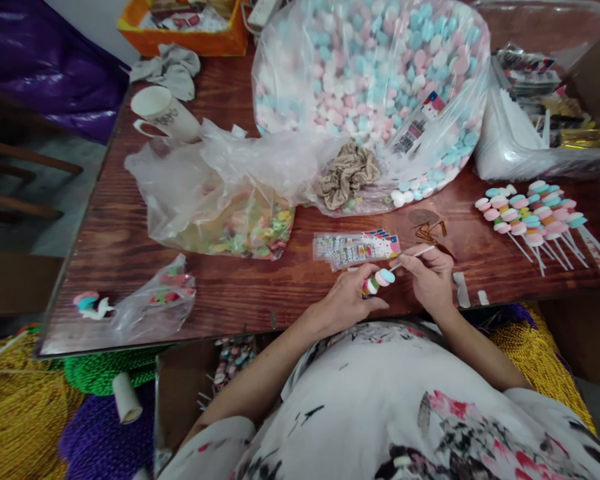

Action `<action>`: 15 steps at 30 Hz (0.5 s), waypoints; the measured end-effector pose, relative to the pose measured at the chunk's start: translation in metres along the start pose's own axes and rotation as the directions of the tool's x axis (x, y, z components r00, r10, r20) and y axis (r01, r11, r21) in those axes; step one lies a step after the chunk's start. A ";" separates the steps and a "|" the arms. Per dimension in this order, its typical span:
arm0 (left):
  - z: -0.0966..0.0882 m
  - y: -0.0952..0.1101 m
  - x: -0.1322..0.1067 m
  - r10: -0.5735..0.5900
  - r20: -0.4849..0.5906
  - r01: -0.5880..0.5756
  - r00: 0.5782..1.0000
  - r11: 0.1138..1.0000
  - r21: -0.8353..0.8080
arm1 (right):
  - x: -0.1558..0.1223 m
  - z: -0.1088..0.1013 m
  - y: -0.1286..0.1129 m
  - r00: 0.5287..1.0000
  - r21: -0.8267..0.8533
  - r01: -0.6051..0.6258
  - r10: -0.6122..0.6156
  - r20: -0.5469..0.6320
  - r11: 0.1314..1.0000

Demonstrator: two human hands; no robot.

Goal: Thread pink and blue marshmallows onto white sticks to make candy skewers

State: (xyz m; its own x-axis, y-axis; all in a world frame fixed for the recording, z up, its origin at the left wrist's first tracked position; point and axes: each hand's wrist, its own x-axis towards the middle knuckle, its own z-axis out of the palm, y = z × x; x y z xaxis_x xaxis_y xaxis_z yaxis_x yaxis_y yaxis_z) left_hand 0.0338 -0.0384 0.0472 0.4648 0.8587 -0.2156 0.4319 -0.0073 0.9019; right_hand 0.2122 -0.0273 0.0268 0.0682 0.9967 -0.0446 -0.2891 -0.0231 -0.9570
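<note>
My left hand (347,300) is closed round a short stack of round candies (379,281), pink, white and green, near the table's front edge. My right hand (430,275) pinches a thin white stick (416,254) whose end runs into that stack. Just beyond the hands lies a small pile of printed wrappers (356,248). A row of finished candy skewers (533,217) lies to the right on the wooden table (130,233).
A big clear bag of pink, blue and white candies (370,73) fills the table's back. A bag of mixed coloured candies (245,230), a beige scrunchie (349,175), a white mug (163,115), a bag of white sticks (510,140) and gold ties (430,230) lie around.
</note>
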 end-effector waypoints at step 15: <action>-0.015 -0.003 -0.015 -0.038 -0.041 0.052 0.998 0.901 0.431 | 0.003 0.004 0.000 0.998 0.045 0.003 0.000 -0.056 0.999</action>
State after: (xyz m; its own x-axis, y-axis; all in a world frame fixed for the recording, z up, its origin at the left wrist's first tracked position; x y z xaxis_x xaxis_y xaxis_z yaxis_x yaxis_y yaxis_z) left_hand 0.0140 -0.0432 0.0529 0.4157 0.8788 -0.2341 0.7463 -0.1825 0.6402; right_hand 0.2086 -0.0236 0.0275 0.1212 0.9908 -0.0603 -0.3317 -0.0168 -0.9432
